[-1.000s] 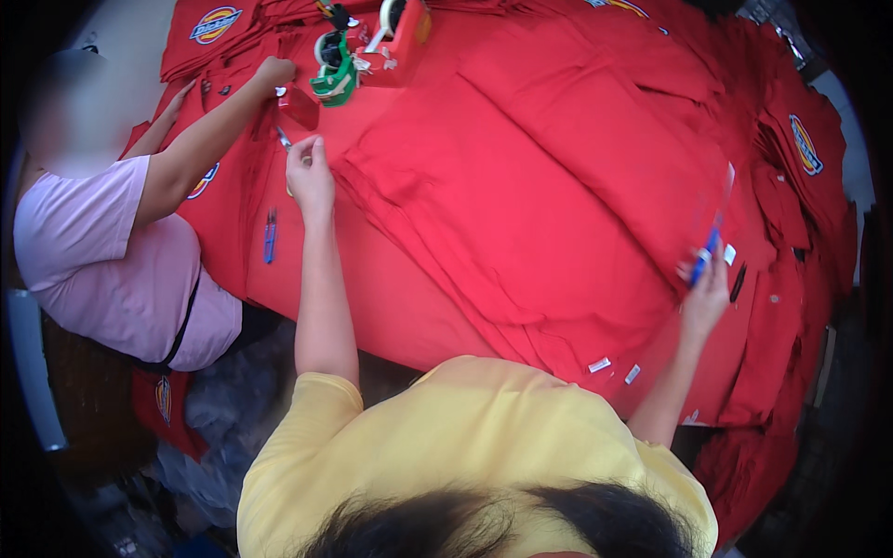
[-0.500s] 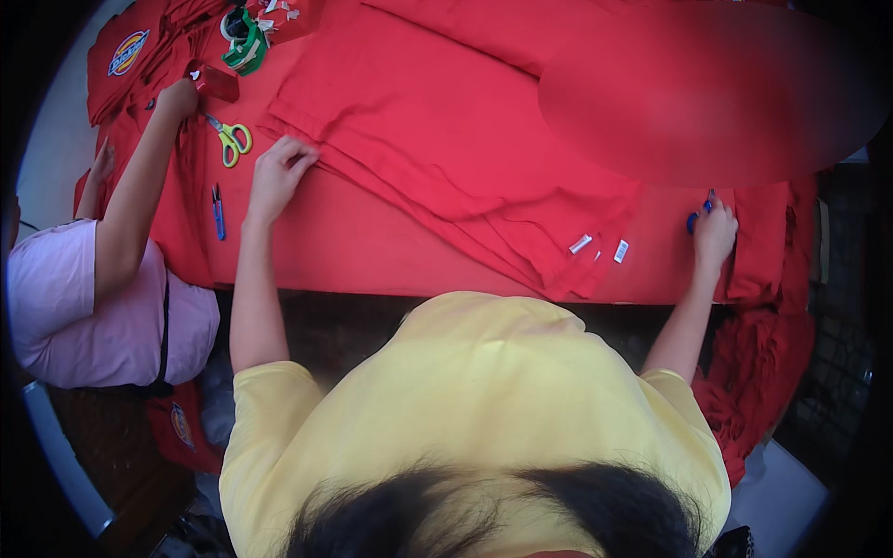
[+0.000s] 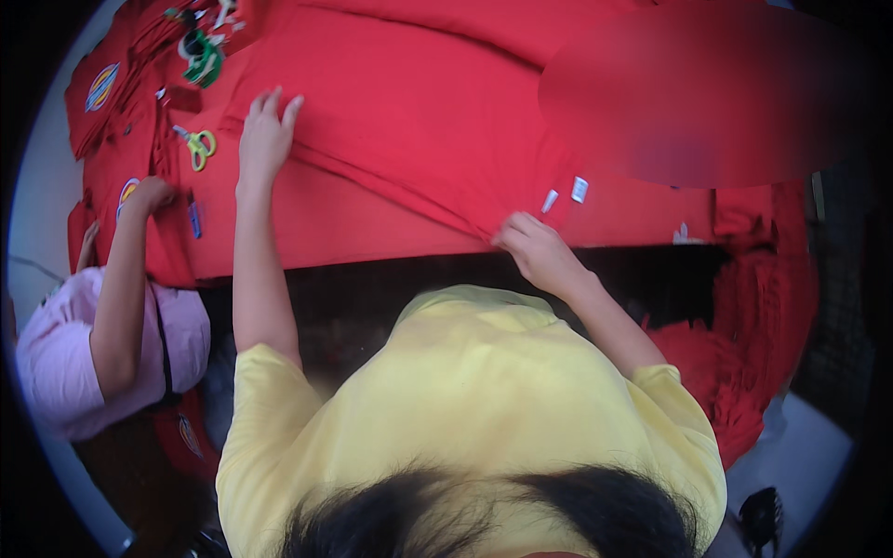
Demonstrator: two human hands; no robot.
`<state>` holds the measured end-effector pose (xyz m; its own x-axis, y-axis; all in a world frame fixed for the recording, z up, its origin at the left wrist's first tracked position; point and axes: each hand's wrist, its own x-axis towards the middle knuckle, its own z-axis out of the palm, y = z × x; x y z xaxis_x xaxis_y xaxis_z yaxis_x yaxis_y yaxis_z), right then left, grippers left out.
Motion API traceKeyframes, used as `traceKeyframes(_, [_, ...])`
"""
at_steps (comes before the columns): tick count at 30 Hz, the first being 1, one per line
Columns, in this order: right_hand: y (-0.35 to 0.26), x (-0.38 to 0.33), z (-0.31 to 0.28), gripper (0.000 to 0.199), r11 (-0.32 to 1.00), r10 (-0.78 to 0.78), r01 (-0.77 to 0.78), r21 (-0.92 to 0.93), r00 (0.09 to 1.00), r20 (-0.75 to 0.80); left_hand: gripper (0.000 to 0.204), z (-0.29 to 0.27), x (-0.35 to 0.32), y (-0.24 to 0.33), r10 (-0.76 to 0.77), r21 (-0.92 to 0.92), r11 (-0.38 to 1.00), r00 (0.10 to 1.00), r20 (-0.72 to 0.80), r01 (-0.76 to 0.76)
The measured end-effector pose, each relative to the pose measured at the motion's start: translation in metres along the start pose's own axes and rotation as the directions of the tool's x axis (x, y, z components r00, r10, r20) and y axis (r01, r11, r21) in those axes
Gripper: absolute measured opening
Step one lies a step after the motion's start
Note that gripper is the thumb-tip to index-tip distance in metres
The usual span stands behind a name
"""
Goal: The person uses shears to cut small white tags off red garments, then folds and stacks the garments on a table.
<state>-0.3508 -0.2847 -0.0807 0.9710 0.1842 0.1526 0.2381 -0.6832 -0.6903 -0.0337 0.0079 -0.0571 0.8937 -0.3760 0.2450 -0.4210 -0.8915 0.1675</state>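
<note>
A red garment [image 3: 400,102] lies spread across the table in front of me. My left hand [image 3: 266,139] rests on its left end, fingers stretched out and apart. At the near right corner, my right hand [image 3: 541,251] pinches the edge of the cloth between its fingers. Just beyond that hand, two small white labels [image 3: 579,191] show against the red. Left of my left hand lie yellow-handled scissors [image 3: 199,149] and blue thread snips [image 3: 193,218].
A person in a pink top works at the left, one hand [image 3: 151,195] over red cloth. Folded red garments [image 3: 104,86] and a green tape dispenser [image 3: 203,63] occupy the far left. More red garments [image 3: 735,358] hang at the right. A blurred patch hides the far right.
My right hand has left the blue-handled tool at the right and now holds the garment's near corner. My left fingers have spread. The cloth's near edge looks straighter. The co-worker's hand came nearer.
</note>
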Motion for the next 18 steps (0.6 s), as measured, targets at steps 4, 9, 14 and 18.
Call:
traceKeyframes(4, [0.005,-0.118,-0.038,0.011,0.878,0.478,-0.392,-0.275,0.75,0.458,0.064,0.054,0.018,0.027,-0.06,0.181,0.981,0.995,-0.077,0.073])
traceKeyframes(9, [-0.001,-0.188,-0.059,0.021,0.696,0.713,-0.624,-0.355,0.662,0.233,0.069,0.06,-0.047,0.064,0.145,0.149,0.977,0.988,0.049,-0.151])
traceKeyframes(14, [-0.028,-0.073,-0.033,0.033,0.949,0.306,-0.315,0.016,0.907,-0.288,0.052,0.008,-0.137,0.099,0.591,-0.204,0.798,0.803,0.08,-0.567])
traceKeyframes(18, [0.004,-0.029,0.001,0.03,0.983,0.174,-0.18,-0.024,0.972,-0.159,0.019,-0.003,-0.094,0.059,0.149,-0.492,0.836,0.964,-0.219,-0.241])
